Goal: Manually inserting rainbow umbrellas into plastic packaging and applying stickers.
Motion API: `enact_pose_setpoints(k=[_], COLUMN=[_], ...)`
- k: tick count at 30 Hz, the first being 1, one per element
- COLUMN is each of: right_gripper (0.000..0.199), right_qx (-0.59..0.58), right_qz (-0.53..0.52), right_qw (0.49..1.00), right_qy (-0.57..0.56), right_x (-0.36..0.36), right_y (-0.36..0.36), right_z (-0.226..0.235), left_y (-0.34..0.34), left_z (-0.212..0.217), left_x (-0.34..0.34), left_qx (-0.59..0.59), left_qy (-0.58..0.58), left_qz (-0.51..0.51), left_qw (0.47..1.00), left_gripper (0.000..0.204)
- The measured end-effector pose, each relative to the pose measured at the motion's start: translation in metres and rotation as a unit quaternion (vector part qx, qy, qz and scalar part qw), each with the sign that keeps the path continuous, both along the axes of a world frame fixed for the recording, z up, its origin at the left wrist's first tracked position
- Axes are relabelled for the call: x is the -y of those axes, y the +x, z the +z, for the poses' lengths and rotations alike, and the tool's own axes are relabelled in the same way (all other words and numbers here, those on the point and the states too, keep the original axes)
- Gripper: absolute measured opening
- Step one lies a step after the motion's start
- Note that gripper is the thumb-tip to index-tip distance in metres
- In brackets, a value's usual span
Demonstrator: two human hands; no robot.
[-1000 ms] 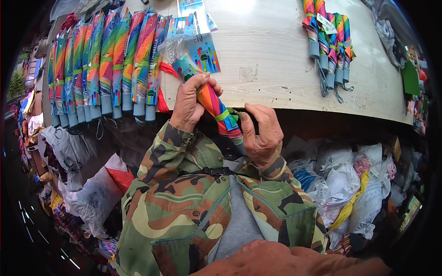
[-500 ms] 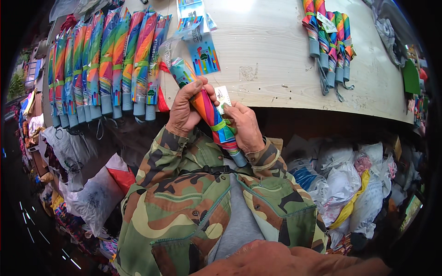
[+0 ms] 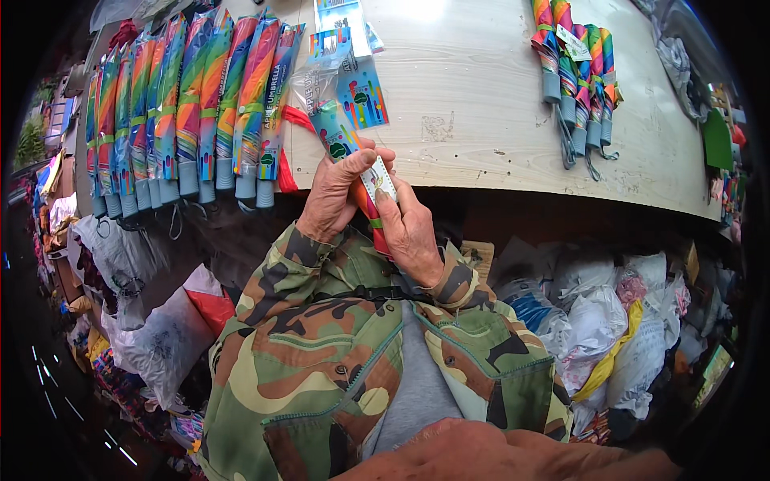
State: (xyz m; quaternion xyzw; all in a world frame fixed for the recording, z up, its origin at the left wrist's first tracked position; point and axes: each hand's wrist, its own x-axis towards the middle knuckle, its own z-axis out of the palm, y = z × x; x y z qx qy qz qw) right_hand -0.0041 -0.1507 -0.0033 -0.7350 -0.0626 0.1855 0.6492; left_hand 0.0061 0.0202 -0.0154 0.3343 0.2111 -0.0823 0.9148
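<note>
A folded rainbow umbrella lies slantwise between my hands in front of the table edge. Its upper end sits inside a clear printed plastic sleeve. My left hand is closed round the umbrella near the sleeve's mouth, thumb on top. A small white tag lies along the umbrella's upper side. My right hand pinches the tag's lower end with its thumb, pressing it to the umbrella. That hand and forearm hide the umbrella's handle end.
Sleeved umbrellas lie in a row on the table at the left. Several unsleeved ones lie at the far right. More flat sleeves and a red strip are near the middle. Stuffed plastic bags crowd below the table.
The right hand has moved left and up along the umbrella, and the tag now lies flat along it instead of sticking out. The umbrella's handle has gone out of sight.
</note>
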Motion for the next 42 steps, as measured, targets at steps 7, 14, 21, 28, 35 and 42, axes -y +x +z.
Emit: enact_pose_setpoints(k=[7,14,21,28,35,42], right_gripper=[0.064,0.065,0.045,0.049,0.093,0.084], right_qx=[0.141,0.197,0.196,-0.019,0.148,0.442], right_qz=[-0.016,0.017,0.030,0.071,0.007,-0.102], right_qw=[0.984,0.972,0.975,0.997,0.989,0.891], right_qy=[-0.107,-0.129,-0.095,0.002,-0.027,-0.039], right_x=[-0.009,-0.004,-0.011,-0.016,0.024,0.006], right_y=[-0.013,-0.019,-0.005,0.033,-0.024,0.019], right_z=[0.000,-0.005,0.003,0.006,0.016,-0.002], left_y=[0.002,0.002,0.014,0.009,0.037,0.016], left_z=[0.013,0.012,-0.006,0.002,0.017,0.019], left_x=[-0.003,-0.003,-0.013,-0.004,-0.040,0.019], left_qx=[-0.016,0.009,0.117,0.001,0.072,0.032], left_qy=[0.068,0.072,-0.067,-0.013,-0.119,-0.139], left_qz=[-0.014,-0.025,-0.007,-0.053,0.111,-0.007], left_qw=[0.997,0.997,0.991,0.999,0.984,0.990], left_gripper=[0.037,0.037,0.043,0.030,0.048,0.022])
